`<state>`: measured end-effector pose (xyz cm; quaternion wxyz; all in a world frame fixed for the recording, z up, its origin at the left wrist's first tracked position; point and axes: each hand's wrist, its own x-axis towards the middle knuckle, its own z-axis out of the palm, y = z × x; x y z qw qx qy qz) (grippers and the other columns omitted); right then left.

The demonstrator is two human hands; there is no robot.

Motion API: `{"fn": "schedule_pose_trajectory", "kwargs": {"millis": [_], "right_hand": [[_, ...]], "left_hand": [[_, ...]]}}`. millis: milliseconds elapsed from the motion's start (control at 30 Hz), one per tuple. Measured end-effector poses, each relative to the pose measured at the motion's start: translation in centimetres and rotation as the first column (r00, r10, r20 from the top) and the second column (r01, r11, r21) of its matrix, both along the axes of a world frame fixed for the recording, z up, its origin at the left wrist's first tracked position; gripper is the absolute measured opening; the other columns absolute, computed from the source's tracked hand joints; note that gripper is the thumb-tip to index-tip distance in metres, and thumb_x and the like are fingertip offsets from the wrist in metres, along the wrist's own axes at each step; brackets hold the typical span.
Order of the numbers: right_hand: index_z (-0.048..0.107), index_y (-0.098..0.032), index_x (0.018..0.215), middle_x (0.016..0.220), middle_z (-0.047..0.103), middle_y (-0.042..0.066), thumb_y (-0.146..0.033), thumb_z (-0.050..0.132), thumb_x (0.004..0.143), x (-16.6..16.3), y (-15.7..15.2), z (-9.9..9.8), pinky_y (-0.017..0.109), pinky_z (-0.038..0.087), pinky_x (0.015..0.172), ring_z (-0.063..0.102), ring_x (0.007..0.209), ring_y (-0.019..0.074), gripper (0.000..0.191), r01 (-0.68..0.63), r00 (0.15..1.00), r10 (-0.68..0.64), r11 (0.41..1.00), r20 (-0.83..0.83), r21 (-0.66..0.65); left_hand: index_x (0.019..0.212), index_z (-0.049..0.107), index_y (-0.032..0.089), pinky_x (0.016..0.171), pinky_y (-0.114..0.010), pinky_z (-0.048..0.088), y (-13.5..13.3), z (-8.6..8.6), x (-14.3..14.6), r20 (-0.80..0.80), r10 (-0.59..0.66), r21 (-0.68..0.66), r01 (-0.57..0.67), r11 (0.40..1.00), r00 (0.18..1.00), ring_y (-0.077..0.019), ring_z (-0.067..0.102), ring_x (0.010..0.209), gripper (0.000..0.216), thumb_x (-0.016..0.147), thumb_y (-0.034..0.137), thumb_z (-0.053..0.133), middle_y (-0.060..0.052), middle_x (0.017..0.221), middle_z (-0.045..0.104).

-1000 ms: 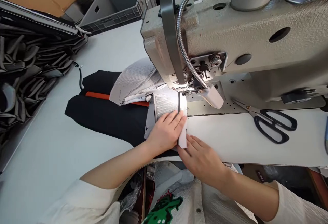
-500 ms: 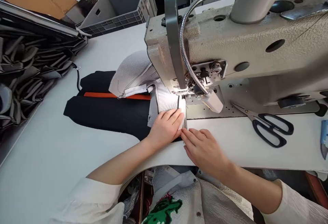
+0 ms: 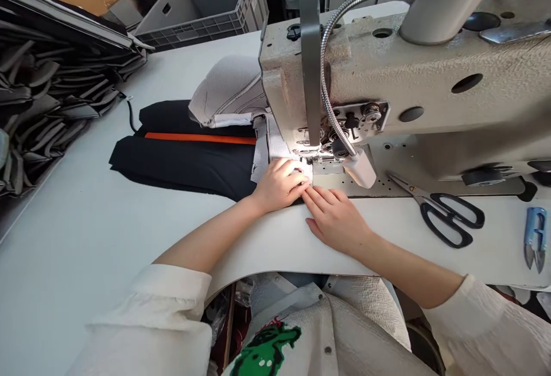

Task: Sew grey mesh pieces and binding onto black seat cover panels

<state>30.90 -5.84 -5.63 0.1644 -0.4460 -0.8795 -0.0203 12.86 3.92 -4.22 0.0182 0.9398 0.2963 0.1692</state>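
Note:
A grey mesh fabric piece (image 3: 235,92) with a white strip lies partly under the sewing machine (image 3: 327,72), its near edge at the presser foot area. Bent fingers of my left hand (image 3: 280,185) close on this edge, thumb tucked beside them. My right hand (image 3: 336,218) rests just right of it, fingers stretched out together, tips touching the same edge near the left fingertips. Under and left of the mesh is a black padded piece (image 3: 185,163) with an orange strip (image 3: 198,138). The hands and machine head hide part of the seam.
Black-handled scissors (image 3: 447,215) lie right of my hands, and blue thread snips (image 3: 535,238) farther right. A lamp on a flexible metal neck (image 3: 359,169) hangs beside the needle. Stacked dark pieces (image 3: 51,89) stand at left; a grey crate (image 3: 193,26) is behind the table.
The mesh and black piece have shifted away from me, toward the machine, with both hands moving along. My left fingers are more bent. The view has shifted slightly, showing more of the snips.

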Motion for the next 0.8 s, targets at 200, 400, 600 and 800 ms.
{"fn": "schedule_pose_trajectory", "kwargs": {"millis": [200, 400, 600, 800], "right_hand": [[0.06, -0.012, 0.12, 0.102, 0.065, 0.01, -0.019, 0.046, 0.092, 0.7, -0.1, -0.3, 0.034, 0.036, 0.072, 0.051, 0.087, 0.0209, 0.032, 0.09, 0.993, -0.087, 0.995, -0.075, 0.045], [0.063, -0.016, 0.117, 0.078, 0.056, 0.007, -0.02, 0.047, 0.091, 0.4, 0.5, -0.5, 0.033, 0.03, 0.063, 0.041, 0.07, 0.0194, 0.031, 0.17, 0.985, -0.166, 0.983, -0.056, 0.076], [0.059, -0.012, 0.123, 0.083, 0.054, 0.009, -0.022, 0.045, 0.091, 0.1, 0.8, -0.5, 0.033, 0.032, 0.065, 0.041, 0.074, 0.0207, 0.036, 0.185, 0.983, -0.185, 0.982, -0.012, 0.047], [0.062, -0.018, 0.117, 0.089, 0.053, 0.008, -0.018, 0.046, 0.09, 0.6, 0.1, -0.5, 0.032, 0.035, 0.069, 0.043, 0.077, 0.0193, 0.031, 0.196, 0.973, -0.201, 0.979, -0.113, -0.053]], "left_hand": [[0.105, 0.068, 0.023, 0.098, -0.043, 0.04, -1.5, 0.1, -1.5, -0.046, 0.03, -0.025, -0.031, 0.999, 0.998, -0.0265, 0.043, 0.116, 0.025, 0.088, 0.027, 0.05, -0.011, 0.119, 0.051], [0.1, 0.068, 0.022, 0.099, -0.045, 0.039, -0.8, -0.4, -1.3, -0.043, -0.004, 0.013, 0.005, 1.0, 0.999, -0.0283, 0.04, 0.12, 0.024, 0.083, 0.024, 0.051, -0.013, 0.121, 0.049], [0.097, 0.07, 0.021, 0.097, -0.047, 0.04, 2.0, -0.9, -0.9, -0.047, -0.007, 0.051, 0.009, 0.999, 0.999, -0.0294, 0.042, 0.118, 0.023, 0.083, 0.026, 0.052, -0.012, 0.118, 0.053], [0.092, 0.071, 0.022, 0.095, -0.045, 0.041, 5.2, -1.3, -0.5, -0.006, -0.022, 0.059, 0.022, 0.998, 1.0, -0.0281, 0.048, 0.114, 0.022, 0.083, 0.025, 0.051, -0.01, 0.105, 0.06]]}}
